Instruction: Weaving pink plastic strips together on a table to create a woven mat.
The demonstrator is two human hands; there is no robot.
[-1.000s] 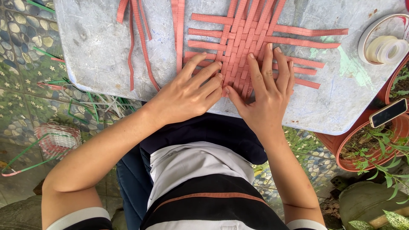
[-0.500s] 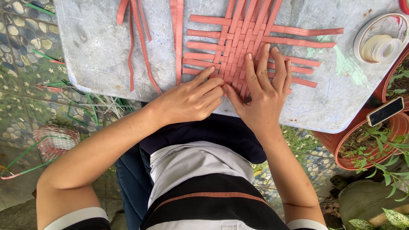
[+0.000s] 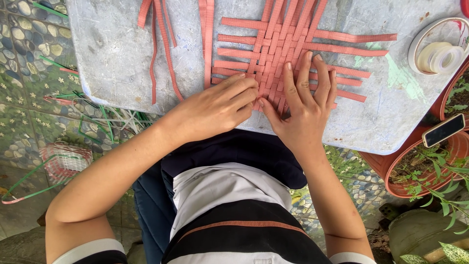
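Fingers of the left hand [image 3: 220, 107] curl at the woven mat [image 3: 281, 54] of pink strips, seemingly pinching one. Right hand [image 3: 303, 110] lies flat, fingers spread, gripping nothing.

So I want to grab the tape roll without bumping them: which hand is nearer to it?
Right. The right hand lies flat on the woven mat, nearer the tape roll at the table's far right; the left hand sits further left.

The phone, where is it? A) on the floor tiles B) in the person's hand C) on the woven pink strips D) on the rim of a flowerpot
D: the dark phone lies across the rim of the brown flowerpot at the right, away from both hands.
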